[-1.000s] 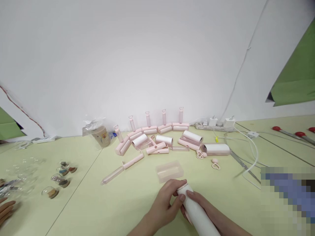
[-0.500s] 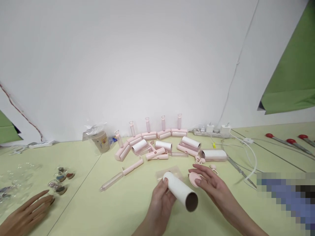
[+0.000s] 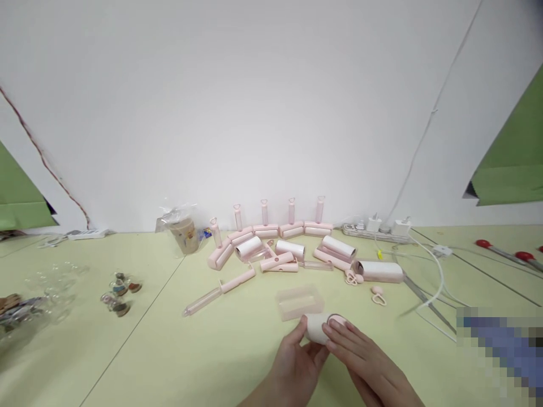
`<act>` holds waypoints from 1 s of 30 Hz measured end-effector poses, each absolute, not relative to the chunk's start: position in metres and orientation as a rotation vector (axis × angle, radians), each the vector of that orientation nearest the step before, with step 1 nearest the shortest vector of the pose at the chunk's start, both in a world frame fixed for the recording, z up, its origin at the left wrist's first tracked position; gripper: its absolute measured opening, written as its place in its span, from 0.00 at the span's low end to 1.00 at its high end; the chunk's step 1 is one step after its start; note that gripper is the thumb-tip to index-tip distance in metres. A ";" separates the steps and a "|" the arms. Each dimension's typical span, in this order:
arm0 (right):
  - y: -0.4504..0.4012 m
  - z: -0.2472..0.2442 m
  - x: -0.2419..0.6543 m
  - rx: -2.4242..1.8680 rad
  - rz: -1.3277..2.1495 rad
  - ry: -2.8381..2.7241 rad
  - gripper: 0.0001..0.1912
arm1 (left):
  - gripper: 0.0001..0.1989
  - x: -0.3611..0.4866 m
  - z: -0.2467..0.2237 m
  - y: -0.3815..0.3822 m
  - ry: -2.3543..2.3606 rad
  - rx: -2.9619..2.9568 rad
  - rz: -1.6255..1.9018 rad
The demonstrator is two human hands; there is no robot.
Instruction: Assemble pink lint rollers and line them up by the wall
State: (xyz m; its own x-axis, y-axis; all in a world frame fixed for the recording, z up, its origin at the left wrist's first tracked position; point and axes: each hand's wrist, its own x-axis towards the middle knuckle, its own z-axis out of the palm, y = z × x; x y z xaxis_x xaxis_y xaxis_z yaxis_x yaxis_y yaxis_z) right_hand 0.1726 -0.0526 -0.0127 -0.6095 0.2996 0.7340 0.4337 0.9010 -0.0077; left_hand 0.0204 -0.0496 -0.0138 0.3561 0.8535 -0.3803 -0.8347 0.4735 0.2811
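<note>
Pale-green tabletop [image 3: 169, 350] is surrounding a translucent tray [image 3: 300, 302]. Nearside of the tray, the left hand [image 3: 297, 367] is gripping the white roll [image 3: 316, 328]; the right hand [image 3: 367, 359], grip unclear, is partly covering the pink cap [image 3: 338, 319], which, apart earlier, is now meeting the roll's end, seemingly closing it.

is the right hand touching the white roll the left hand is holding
Touching. In the head view, the right hand lays its fingertips on the roll near one end, no gap showing.

Two bare hands [image 3: 367, 356], slim fingers [image 3: 348, 342], bare forearms [image 3: 261, 393]
</note>
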 end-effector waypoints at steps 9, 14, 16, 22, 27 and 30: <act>-0.055 -0.018 0.172 -0.545 -0.441 -2.352 0.27 | 0.13 0.020 -0.018 -0.052 0.495 0.015 1.037; -0.065 -0.003 0.166 -0.814 -0.029 -2.060 0.24 | 0.12 0.021 -0.015 -0.052 0.479 0.105 1.034; -0.067 0.006 0.162 -0.824 0.021 -2.099 0.23 | 0.12 0.021 -0.014 -0.053 0.455 0.094 1.010; -0.062 0.006 0.144 -0.502 -0.028 -2.410 0.26 | 0.23 0.015 -0.015 -0.048 0.417 -0.105 0.758; -0.038 0.017 0.145 -0.656 0.399 -2.475 0.17 | 0.22 0.006 -0.006 -0.040 0.562 -0.194 0.920; 0.013 0.031 0.140 -0.932 0.331 -2.383 0.12 | 0.25 0.000 0.003 -0.036 0.595 -0.122 0.914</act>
